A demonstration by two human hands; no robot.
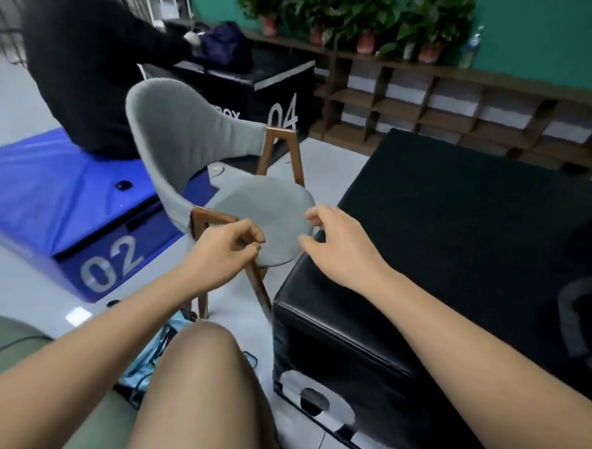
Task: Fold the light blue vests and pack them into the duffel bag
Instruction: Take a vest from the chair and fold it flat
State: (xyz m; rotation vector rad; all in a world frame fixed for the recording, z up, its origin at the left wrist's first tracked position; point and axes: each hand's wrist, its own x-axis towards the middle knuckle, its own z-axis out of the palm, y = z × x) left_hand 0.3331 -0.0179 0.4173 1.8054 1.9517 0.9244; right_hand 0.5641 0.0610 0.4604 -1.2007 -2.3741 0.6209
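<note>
Left hand (223,251) curls at the frame of the grey chair (183,129), grip unclear; right hand (336,248) spreads wide beside its seat. Light blue vest (150,357) lies on the floor.

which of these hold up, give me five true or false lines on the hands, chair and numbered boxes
1. The blue box is marked 02. True.
2. The right hand grips a bag. False: it holds nothing, fingers loose by the chair seat edge.
3. Light blue fabric lies on the floor by the knee. True.
4. The black box behind the chair reads 07. False: it reads 04.
5. The plants stand on the floor. False: on top of the shelf.
</note>
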